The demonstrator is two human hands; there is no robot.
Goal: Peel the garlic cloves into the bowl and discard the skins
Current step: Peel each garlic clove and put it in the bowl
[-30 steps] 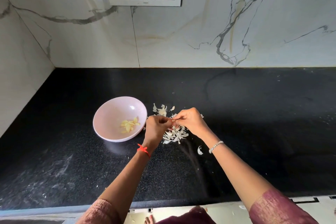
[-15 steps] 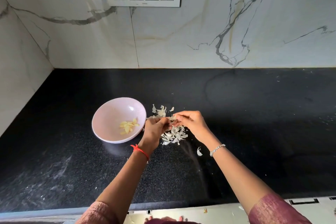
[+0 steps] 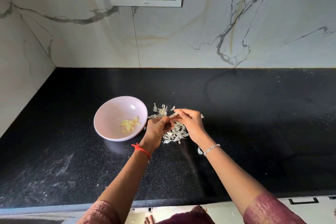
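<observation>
Peeling under way over black table (image 3: 236, 114). Left hand (image 3: 157, 129) and right hand (image 3: 190, 122) held close together, fingertips meeting above heap of skins (image 3: 175, 133). Right hand closed in a pinch on a pale piece (image 3: 176, 113), judged a garlic clove partly in its skin; too small to confirm. Left hand curled, fingertips pinched near the same spot; what it gripped not resolved, possibly a strip of skin.

Pink bowl (image 3: 109, 114) stood just left of the hands, upright, not touched. Peeled cloves (image 3: 130, 123) lay in its bottom toward the near right side: a small cluster, yellowish, under a dozen by rough count.

Skins lay loose on table beneath and behind the hands, plus one stray flake (image 3: 200, 150) near right wrist. None in the bowl as far as visible.

Progress judged: several cloves done and bowled, one in hand. No unpeeled stock visible on table, so remaining count unknown. Discard step not yet done; no bin in view.
</observation>
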